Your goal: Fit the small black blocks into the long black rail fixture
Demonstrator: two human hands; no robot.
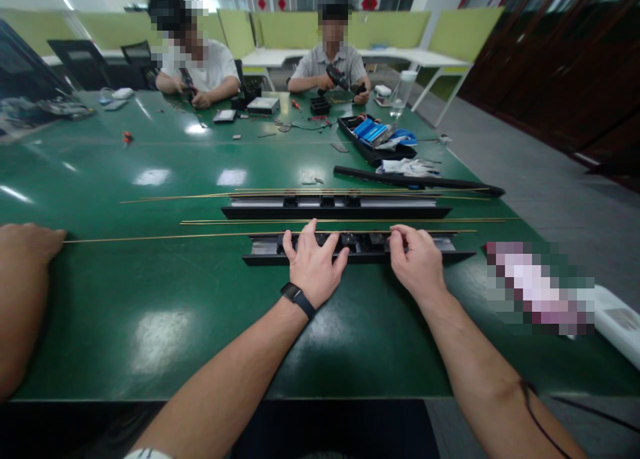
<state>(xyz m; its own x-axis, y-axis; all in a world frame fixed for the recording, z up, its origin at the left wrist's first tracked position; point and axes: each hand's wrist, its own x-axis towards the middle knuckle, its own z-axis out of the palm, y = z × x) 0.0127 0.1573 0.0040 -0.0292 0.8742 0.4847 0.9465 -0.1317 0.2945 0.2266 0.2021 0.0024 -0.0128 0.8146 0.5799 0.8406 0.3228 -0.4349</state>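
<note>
- Near rail: lies on the green table, beneath both hands.
- Left hand: fingers spread, unclenched, over the rail's middle.
- Right hand: curled beside thin rod; whether it grips cannot be told.

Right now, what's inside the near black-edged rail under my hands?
Dark blocks show inside the rail between your hands. Your left hand and right hand cover other stretches, so what's there is hidden.
</note>
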